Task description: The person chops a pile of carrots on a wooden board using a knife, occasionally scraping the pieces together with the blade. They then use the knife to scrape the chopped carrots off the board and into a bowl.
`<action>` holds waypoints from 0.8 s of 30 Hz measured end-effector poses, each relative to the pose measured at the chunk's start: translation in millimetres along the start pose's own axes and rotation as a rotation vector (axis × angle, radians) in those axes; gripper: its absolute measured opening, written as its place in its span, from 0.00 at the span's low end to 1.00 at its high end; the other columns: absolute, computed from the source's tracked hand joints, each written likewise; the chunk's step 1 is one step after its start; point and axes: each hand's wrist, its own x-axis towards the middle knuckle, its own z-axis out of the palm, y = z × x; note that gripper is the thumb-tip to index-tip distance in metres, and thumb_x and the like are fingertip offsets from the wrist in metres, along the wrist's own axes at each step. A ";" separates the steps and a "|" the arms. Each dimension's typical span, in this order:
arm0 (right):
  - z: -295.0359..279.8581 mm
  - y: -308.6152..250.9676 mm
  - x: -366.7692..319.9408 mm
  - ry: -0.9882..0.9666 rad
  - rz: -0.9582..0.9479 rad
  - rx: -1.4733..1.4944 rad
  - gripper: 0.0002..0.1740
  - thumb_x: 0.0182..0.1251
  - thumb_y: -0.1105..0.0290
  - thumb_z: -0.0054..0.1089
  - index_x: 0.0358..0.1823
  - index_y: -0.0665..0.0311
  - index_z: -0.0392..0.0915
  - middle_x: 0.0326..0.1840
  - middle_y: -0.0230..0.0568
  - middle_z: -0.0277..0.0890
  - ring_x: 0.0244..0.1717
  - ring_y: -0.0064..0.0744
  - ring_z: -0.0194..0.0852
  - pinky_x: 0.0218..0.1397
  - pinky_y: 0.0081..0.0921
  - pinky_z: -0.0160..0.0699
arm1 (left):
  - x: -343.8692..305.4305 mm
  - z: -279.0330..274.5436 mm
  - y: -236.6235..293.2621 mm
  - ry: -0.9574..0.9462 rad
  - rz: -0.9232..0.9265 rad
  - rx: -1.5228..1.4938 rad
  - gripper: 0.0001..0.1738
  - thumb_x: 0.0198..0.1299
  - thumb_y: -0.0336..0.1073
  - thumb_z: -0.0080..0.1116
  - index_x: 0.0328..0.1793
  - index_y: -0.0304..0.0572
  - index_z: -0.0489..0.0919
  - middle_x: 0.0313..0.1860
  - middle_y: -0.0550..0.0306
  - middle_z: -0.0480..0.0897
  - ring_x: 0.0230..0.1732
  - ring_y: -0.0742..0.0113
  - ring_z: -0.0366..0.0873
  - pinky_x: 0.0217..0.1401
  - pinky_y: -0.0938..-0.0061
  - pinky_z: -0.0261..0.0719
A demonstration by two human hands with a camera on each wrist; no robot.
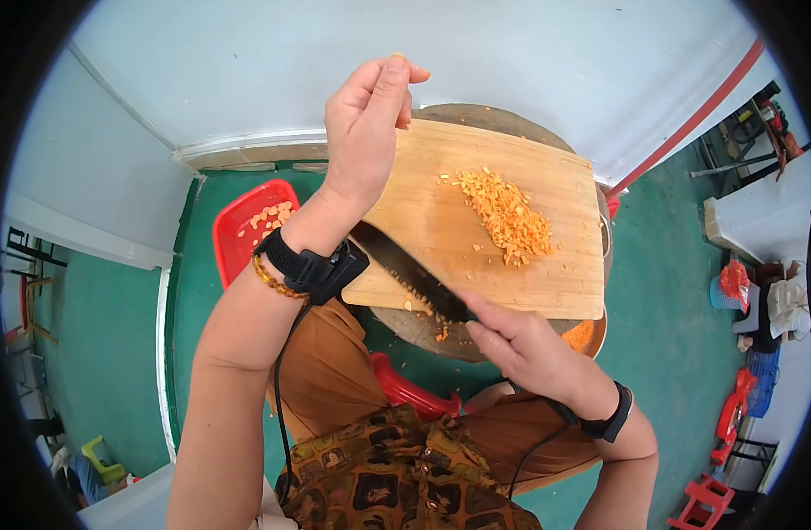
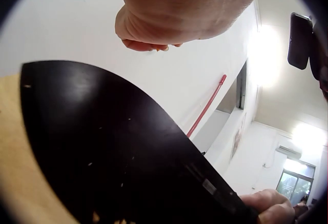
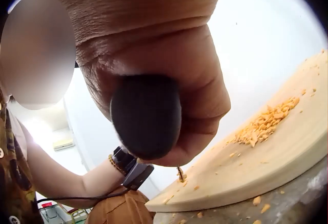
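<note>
My right hand (image 1: 533,353) grips the black handle (image 3: 146,116) of a kitchen knife (image 1: 410,274). Its broad dark blade (image 2: 102,131) slants over the board's near left edge, with small orange bits stuck to it. Raised above the board's left side is my left hand (image 1: 365,124), fingers curled in and thumb alongside them. Tiny orange crumbs show at its fingertips in the left wrist view, and the inside of that hand is hidden. A heap of chopped carrot (image 1: 507,216) lies on the wooden cutting board (image 1: 423,190), right of the blade.
The board rests on a round stump-like block (image 1: 546,132) by a white wall (image 1: 423,44). At left, a red basin (image 1: 229,234) holds orange slices. A bowl with fine orange bits (image 1: 580,336) sits low at right. A red stool (image 1: 410,393) stands between the knees.
</note>
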 end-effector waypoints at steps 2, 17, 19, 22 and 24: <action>3.1 3.4 1.4 -0.043 -0.015 0.024 0.24 0.75 0.72 0.51 0.71 0.64 0.66 0.47 0.58 0.79 0.47 0.53 0.81 0.54 0.34 0.78 | 0.1 -1.2 -0.5 0.004 -0.010 0.004 0.20 0.76 0.46 0.50 0.42 0.36 0.83 0.21 0.71 0.67 0.26 0.83 0.62 0.31 0.83 0.63; -38.7 41.0 -3.3 0.220 0.393 0.311 0.28 0.79 0.67 0.46 0.78 0.58 0.59 0.24 0.25 0.64 0.14 0.13 0.61 0.17 0.15 0.65 | -0.5 -2.0 -0.3 -0.034 -0.028 0.011 0.20 0.76 0.47 0.49 0.45 0.37 0.83 0.23 0.69 0.70 0.29 0.82 0.63 0.36 0.83 0.61; -43.0 42.3 -3.8 0.295 0.395 0.303 0.28 0.79 0.69 0.45 0.77 0.61 0.59 0.24 0.26 0.64 0.14 0.13 0.62 0.16 0.16 0.65 | -0.9 -3.3 1.0 -0.044 -0.043 0.013 0.20 0.76 0.47 0.49 0.45 0.37 0.83 0.23 0.69 0.69 0.29 0.82 0.63 0.36 0.83 0.62; -46.6 43.8 -4.6 0.336 0.397 0.340 0.27 0.79 0.69 0.45 0.77 0.64 0.59 0.24 0.27 0.65 0.14 0.14 0.62 0.16 0.16 0.65 | -2.1 -3.0 3.2 -0.045 -0.051 0.017 0.20 0.76 0.47 0.49 0.45 0.37 0.83 0.23 0.69 0.69 0.29 0.82 0.62 0.36 0.83 0.62; -45.4 44.2 -6.3 0.344 0.377 0.360 0.27 0.79 0.69 0.44 0.77 0.64 0.59 0.25 0.27 0.66 0.14 0.15 0.63 0.16 0.16 0.66 | -2.4 0.2 0.9 -0.032 -0.028 0.000 0.20 0.76 0.46 0.49 0.42 0.37 0.83 0.22 0.71 0.68 0.27 0.83 0.62 0.33 0.83 0.63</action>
